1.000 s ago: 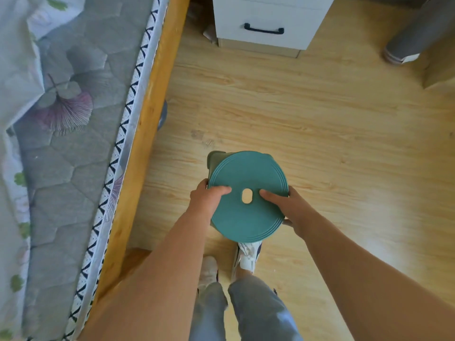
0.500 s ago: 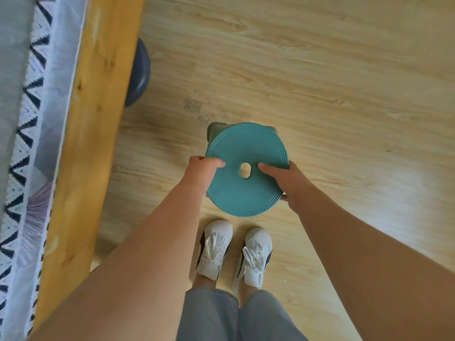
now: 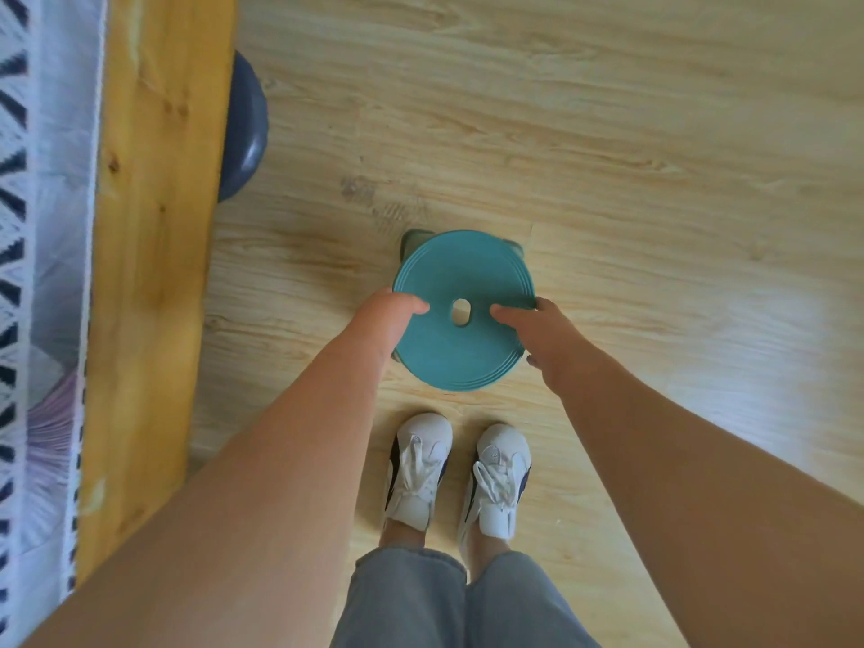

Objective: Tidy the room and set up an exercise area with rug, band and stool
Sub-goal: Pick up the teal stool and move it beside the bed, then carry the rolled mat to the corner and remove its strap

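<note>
The teal stool (image 3: 463, 339) is held over the wooden floor (image 3: 608, 156), just ahead of the person's shoes. Left hand (image 3: 390, 315) and right hand (image 3: 537, 327) are both clamped on opposite sides of its round seat, thumbs on top. It looks like moulded plastic — light, stiff, a little smooth — so the grip on the rim suits it.

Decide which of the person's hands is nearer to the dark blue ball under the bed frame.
Left. The left hand grips the stool rim on the side toward the ball; the right hand holds the opposite rim, farther away.
</note>
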Motion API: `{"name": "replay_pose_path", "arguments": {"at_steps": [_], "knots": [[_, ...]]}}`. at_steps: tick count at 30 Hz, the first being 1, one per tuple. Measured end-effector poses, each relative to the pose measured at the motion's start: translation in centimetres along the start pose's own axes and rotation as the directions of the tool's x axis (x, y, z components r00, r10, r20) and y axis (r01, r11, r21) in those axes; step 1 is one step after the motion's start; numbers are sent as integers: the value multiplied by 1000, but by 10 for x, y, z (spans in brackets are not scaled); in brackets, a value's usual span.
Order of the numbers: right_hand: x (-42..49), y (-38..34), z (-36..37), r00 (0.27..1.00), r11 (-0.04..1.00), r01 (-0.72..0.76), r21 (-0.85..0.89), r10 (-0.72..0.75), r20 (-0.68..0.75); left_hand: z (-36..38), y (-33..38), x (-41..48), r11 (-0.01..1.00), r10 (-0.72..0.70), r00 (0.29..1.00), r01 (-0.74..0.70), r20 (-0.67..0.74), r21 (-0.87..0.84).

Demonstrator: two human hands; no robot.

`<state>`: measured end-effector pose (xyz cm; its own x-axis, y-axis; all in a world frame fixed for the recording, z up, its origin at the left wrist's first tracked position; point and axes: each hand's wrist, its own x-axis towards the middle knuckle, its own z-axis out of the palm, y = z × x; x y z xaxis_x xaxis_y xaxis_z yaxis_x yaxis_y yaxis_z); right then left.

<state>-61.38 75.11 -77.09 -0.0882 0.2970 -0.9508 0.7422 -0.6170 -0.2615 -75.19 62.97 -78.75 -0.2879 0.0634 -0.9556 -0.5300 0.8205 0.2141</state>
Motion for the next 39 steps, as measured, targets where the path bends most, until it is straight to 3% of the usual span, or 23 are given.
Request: {"name": "replay_pose_path", "arguments": {"at_steps": [12,16,23,31,39], "knots": [[-147,-49,-24,988,978,131,-161,-142,-60,-4,46,-159,965,84,995,-94,51,244],[-222,-58,-46,973,955,190,-228,-214,-90,-5,65,-237,890,166,978,-203,124,409],[-356,-55,-97,956,898,199,-393,-266,-125,-20,94,-374,776,378,922,-368,90,512],[-481,-77,-178,890,901,296,-316,-381,-252,4,145,-522,515,559,797,-550,228,658],[-508,-94,-275,857,893,318,-318,-414,-306,80,226,-575,286,652,692,-602,309,745]]}}
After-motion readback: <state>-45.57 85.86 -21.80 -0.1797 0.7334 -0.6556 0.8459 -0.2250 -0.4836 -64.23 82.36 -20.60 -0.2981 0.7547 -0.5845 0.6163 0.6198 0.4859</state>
